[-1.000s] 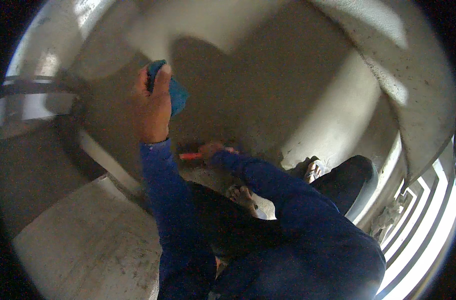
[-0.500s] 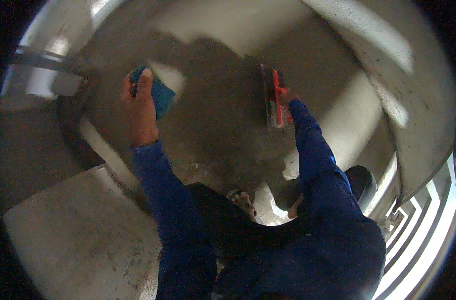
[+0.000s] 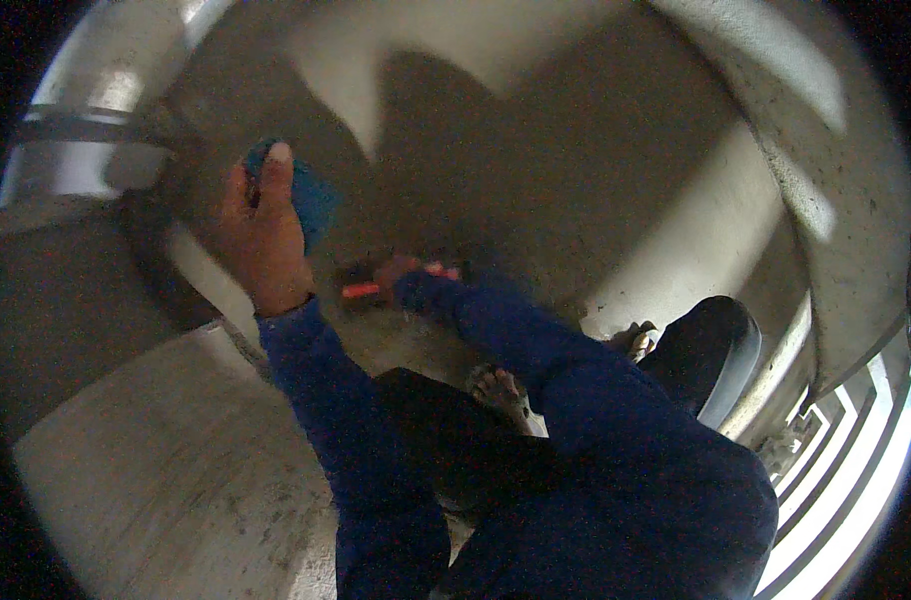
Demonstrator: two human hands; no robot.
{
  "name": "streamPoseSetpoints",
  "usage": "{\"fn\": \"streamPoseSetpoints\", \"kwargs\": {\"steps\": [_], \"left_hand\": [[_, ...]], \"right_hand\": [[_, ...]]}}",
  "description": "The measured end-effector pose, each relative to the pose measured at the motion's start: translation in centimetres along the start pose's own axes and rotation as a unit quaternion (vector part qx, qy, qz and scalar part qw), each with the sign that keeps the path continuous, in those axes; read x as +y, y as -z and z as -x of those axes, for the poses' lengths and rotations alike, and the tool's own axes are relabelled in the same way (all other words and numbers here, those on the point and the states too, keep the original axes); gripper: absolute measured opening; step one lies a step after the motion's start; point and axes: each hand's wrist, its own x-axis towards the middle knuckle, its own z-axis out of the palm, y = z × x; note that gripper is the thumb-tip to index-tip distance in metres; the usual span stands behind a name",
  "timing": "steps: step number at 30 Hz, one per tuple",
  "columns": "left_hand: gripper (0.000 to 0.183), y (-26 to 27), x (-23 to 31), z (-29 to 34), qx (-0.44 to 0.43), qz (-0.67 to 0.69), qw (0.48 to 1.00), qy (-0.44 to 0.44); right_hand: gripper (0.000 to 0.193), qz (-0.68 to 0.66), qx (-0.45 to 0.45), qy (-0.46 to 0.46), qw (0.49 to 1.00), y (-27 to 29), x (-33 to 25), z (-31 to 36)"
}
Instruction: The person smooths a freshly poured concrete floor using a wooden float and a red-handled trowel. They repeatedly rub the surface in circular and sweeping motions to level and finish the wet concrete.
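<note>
Left hand (image 3: 266, 240) grips a blue rectangular pad (image 3: 306, 200) w/ fingers closed on it, against the grey cement wall (image 3: 576, 170). Right hand (image 3: 396, 275), low near the floor, is closed around an orange-handled trowel (image 3: 391, 285); picture is blurry there.

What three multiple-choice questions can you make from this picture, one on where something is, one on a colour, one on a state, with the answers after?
1. Where is the left hand?
A. raised against the grey wall
B. resting on the bare foot
C. down inside the black tub

2. What colour is the block in the left hand?
A. yellow
B. blue-teal
C. white

3. How is the right hand occupied?
A. open and empty
B. tucked out of view
C. closed on a tool with an orange-red handle

Answers:
1 A: the left hand is up at the wall, well above the bare foot and the black tub.
2 B: the block behind the fingers shows blue-teal.
3 C: the handle sticks out to the left of the closed right hand.
</note>
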Motion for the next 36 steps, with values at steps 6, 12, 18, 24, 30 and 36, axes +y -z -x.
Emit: {"fn": "streamPoseSetpoints", "kwargs": {"steps": [6,12,18,24,30,36], "left_hand": [[0.03,-1.8,1.0,0.4,-0.015,-0.023,0.999,-0.027],[0.035,-3.2,0.5,0.2,-0.05,-0.015,0.998,-0.03],[0.044,-7.3,-0.4,0.0,-0.087,-0.018,0.995,-0.032],[0.053,-11.6,0.1,0.8,-0.139,-0.005,0.99,0.032],[0.043,-20.6,3.0,4.1,-0.248,0.026,0.968,0.013],[0.038,-27.0,3.1,8.6,-0.378,0.081,0.922,-0.033]], "right_hand": [[0.028,0.01,-0.082,0.047,0.995,-3.2,-1.3,11.9],[0.045,-0.186,0.134,-0.039,0.973,0.1,7.6,14.2],[0.055,-0.306,0.159,-0.078,0.935,-1.4,7.9,9.1],[0.064,-0.327,0.132,-0.278,0.894,-0.1,10.0,12.3],[0.045,-0.44,0.276,-0.495,0.697,0.1,21.6,26.2],[0.031,-0.383,0.432,-0.571,0.585,-11.5,28.9,37.3]]}}
